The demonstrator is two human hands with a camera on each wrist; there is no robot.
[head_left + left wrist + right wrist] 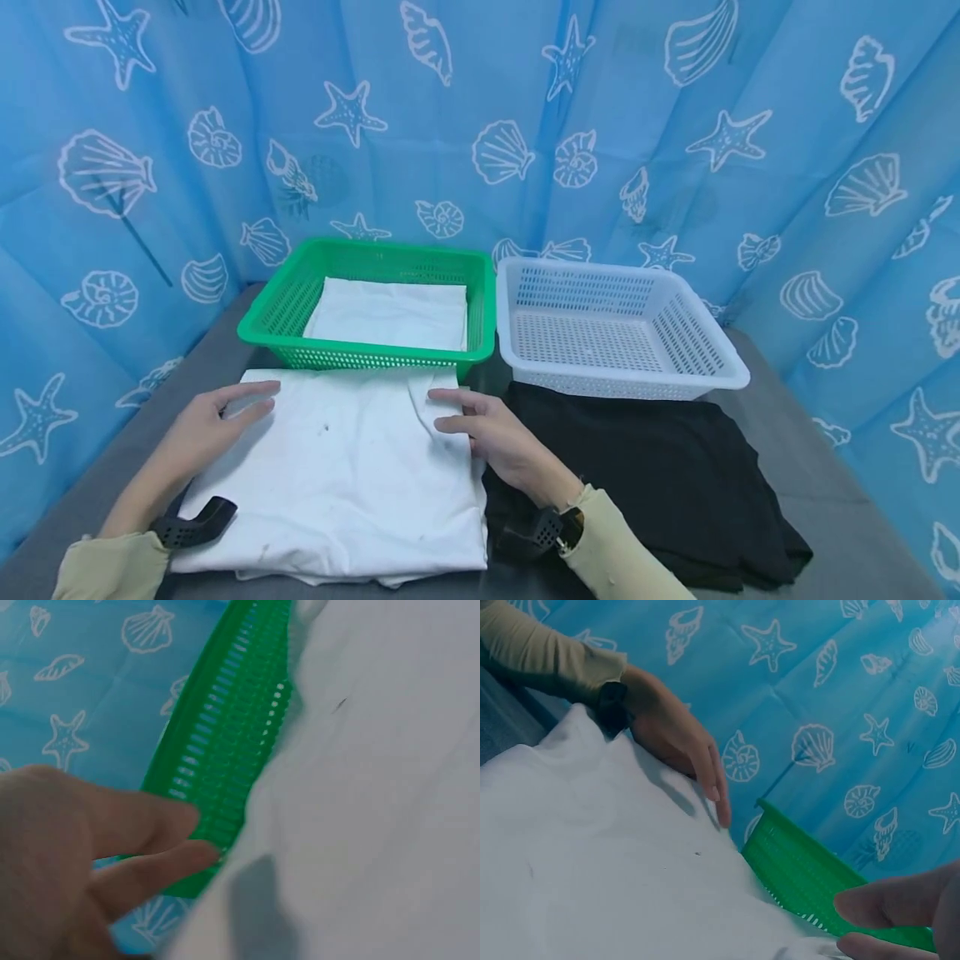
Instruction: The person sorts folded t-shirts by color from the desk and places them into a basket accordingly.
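- On the grey table (806, 467), directly in front of the green perforated basket (405, 265): folded white cloth (345, 475), lying flat and lightly wrinkled, with a few small dark marks and uneven layers along the near edge.
- At its left edge, toward the far corner: left hand (204, 429), thumb and fingers apart, with a shadow falling on the cloth just beside.
- At its right edge, near the far corner: right hand (501, 435), thumb and fingers likewise apart, tips over a raised crease; cannot tell whether touching.
- Around both wrists: black bands (195, 523), next to pale sleeves (112, 567).
- Inside the green perforated basket: smaller white cloth (390, 315), folded flat.
- To the right, partly behind the right forearm: folded black cloth (645, 483).
- Beyond that, beside the green perforated basket: white perforated basket (585, 337).
- Along the back and sides: blue curtain (442, 117), printed with white seashells and starfish.
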